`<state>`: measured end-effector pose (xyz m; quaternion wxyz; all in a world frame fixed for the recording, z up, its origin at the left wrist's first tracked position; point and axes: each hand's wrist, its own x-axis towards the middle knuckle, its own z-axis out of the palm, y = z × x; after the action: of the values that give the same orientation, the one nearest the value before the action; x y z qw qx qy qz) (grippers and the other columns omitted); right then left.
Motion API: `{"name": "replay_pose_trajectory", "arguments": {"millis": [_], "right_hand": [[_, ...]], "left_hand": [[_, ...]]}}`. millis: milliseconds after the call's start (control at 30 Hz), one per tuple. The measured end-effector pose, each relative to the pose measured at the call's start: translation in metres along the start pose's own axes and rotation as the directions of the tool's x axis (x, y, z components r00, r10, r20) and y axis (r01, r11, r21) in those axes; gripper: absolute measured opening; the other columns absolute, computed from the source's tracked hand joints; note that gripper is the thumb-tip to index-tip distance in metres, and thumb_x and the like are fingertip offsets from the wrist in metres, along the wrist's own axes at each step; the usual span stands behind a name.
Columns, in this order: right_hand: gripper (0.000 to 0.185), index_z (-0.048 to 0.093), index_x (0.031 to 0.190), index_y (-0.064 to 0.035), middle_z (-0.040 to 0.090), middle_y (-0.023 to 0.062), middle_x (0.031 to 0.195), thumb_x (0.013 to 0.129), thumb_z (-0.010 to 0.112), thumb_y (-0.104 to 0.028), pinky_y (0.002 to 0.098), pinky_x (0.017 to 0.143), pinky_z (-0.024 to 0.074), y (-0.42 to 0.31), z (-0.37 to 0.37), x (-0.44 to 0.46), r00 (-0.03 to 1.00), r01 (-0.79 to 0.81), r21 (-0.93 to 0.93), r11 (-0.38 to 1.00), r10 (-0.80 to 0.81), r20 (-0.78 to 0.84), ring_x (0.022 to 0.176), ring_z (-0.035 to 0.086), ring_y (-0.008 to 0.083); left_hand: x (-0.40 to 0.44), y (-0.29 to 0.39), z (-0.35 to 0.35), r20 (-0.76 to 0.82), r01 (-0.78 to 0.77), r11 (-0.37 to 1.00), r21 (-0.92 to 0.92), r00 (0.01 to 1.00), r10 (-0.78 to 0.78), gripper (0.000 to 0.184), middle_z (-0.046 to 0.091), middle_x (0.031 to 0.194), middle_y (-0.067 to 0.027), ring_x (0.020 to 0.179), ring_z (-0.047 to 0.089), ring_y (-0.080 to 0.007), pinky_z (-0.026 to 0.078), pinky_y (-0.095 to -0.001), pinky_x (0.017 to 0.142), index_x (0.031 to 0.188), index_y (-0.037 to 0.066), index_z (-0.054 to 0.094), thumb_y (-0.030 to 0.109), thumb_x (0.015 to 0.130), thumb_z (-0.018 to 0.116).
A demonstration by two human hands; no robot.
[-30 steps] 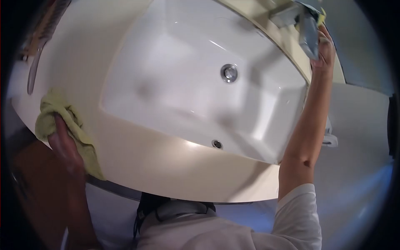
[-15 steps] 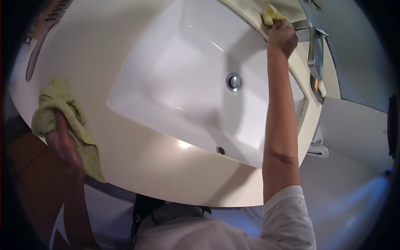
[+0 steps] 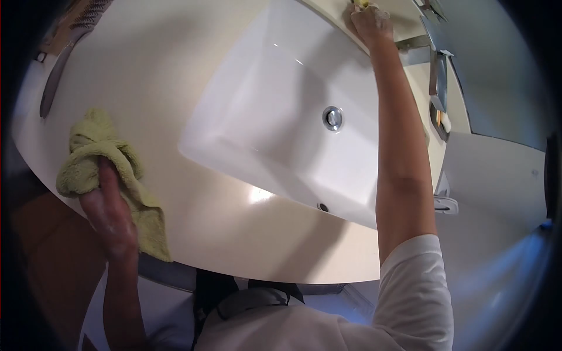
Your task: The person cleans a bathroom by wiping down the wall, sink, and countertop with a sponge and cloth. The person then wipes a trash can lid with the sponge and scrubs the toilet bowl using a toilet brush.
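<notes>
At the left end of the counter my left hand (image 3: 111,213) is closed on a crumpled green towel (image 3: 146,205). The towel covers most of its fingers; the thumb shows, and the hand looks wet or soapy. My right arm reaches across the white sink basin (image 3: 246,128) to the strip of counter beyond it. There my right hand (image 3: 373,24) is closed around a yellow sponge or cloth (image 3: 362,3), pressed to the surface behind the basin rim. Only a small bit of yellow shows at the top edge of the view, so its exact kind is unclear.
A metal faucet (image 3: 438,82) stands behind the basin, right of my right hand. A small dish (image 3: 438,121) with a white item sits beside it. The drain (image 3: 333,119) is in the basin. A hairbrush (image 3: 58,79) lies at the far left of the counter (image 3: 140,70).
My right hand has moved with the yellow item, up and left along the counter behind the basin. My left hand keeps its hold on the towel. The view has shifted slightly.
</notes>
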<state>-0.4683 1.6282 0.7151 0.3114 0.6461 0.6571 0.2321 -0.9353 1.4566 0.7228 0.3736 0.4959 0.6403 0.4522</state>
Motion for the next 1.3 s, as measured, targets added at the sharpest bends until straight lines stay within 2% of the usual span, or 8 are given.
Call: {"name": "replay_pose_trajectory", "arguments": {"millis": [167,233,300,500,567,900,1100,1300], "right_hand": [[0.015,0.061,0.074,-0.0040,0.062,0.0137,0.081,0.070,0.052,-0.015,0.0373,0.067,0.0462,-0.018,0.005,-0.028,0.828,-0.396,0.355,0.847,0.497,-0.262,0.078,0.059,0.0267],[0.015,0.062,0.080,-0.0013,0.061,0.0145,0.089,0.072,0.050,-0.004,0.0416,0.075,0.0455,-0.023,-0.021,-0.070,0.951,-0.254,-0.004,0.967,0.250,-0.183,0.086,0.059,0.0274],[0.023,0.059,0.089,-0.0004,0.058,0.0194,0.090,0.070,0.046,0.002,0.0421,0.076,0.0438,-0.035,-0.016,-0.098,0.710,-0.194,0.793,0.577,0.641,-0.293,0.084,0.057,0.0334],[0.034,0.055,0.100,-0.0076,0.058,0.0189,0.091,0.070,0.046,0.005,0.0392,0.072,0.0440,0.018,0.048,-0.175,0.797,-0.299,0.716,0.631,0.578,-0.176,0.085,0.056,0.0347],[0.026,0.056,0.099,-0.0067,0.058,0.0197,0.088,0.075,0.047,-0.001,0.0383,0.072,0.0446,0.056,0.088,-0.167,0.744,-0.123,0.514,0.849,0.422,-0.518,0.081,0.057,0.0338],[0.018,0.057,0.090,-0.0041,0.058,0.0208,0.084,0.081,0.043,-0.011,0.0420,0.067,0.0445,0.098,0.087,-0.115,0.864,-0.238,0.638,0.732,0.459,-0.205,0.078,0.056,0.0371],[0.017,0.059,0.083,-0.0084,0.058,0.0196,0.081,0.077,0.043,-0.008,0.0428,0.068,0.0442,0.073,0.085,-0.161,0.891,-0.183,0.843,0.506,0.447,-0.075,0.077,0.056,0.0358],[0.026,0.060,0.077,-0.0064,0.058,0.0187,0.077,0.064,0.044,0.008,0.0373,0.070,0.0434,0.140,0.072,-0.252,0.934,-0.043,0.948,0.316,0.351,-0.074,0.078,0.057,0.0326]], "left_hand": [[0.001,-0.002,-0.006,0.082,-0.151,0.988,0.026,0.986,0.148,0.030,0.054,0.098,-0.0083,0.087,0.050,-0.0143,0.039,-0.0264,0.079,0.103,-0.008,0.050,0.018,0.090,0.045],[0.002,-0.003,-0.007,0.114,-0.154,0.988,-0.013,0.981,0.154,0.029,0.053,0.099,-0.0078,0.088,0.050,-0.0141,0.039,-0.0263,0.080,0.104,-0.008,0.050,0.017,0.090,0.046],[0.003,-0.007,-0.007,0.100,-0.199,0.980,0.014,0.975,0.196,0.028,0.053,0.099,-0.0077,0.088,0.050,-0.0142,0.039,-0.0263,0.080,0.105,-0.007,0.049,0.017,0.090,0.046],[0.004,-0.011,-0.004,0.063,-0.223,0.973,0.058,0.974,0.220,0.028,0.053,0.099,-0.0078,0.088,0.050,-0.0146,0.039,-0.0266,0.080,0.105,-0.006,0.049,0.017,0.090,0.046],[0.004,-0.014,-0.005,0.061,-0.135,0.990,0.051,0.989,0.132,0.032,0.052,0.101,-0.0093,0.090,0.048,-0.0164,0.037,-0.0283,0.082,0.108,-0.007,0.048,0.020,0.090,0.045],[0.013,-0.031,-0.002,-0.086,-0.122,0.991,-0.053,0.989,0.117,0.031,0.054,0.088,-0.0066,0.079,0.049,-0.0158,0.038,-0.0261,0.075,0.096,-0.007,0.052,0.022,0.090,0.046],[0.030,-0.044,-0.026,0.041,-0.027,0.920,0.392,0.999,0.012,0.032,0.054,0.089,-0.0094,0.079,0.048,-0.0178,0.038,-0.0282,0.076,0.097,-0.008,0.051,0.023,0.090,0.045],[0.028,-0.031,-0.011,0.075,-0.402,0.767,0.501,0.903,0.424,0.035,0.057,0.097,-0.0165,0.091,0.052,-0.0281,0.038,-0.0349,0.082,0.100,-0.007,0.053,0.025,0.089,0.046]]}}
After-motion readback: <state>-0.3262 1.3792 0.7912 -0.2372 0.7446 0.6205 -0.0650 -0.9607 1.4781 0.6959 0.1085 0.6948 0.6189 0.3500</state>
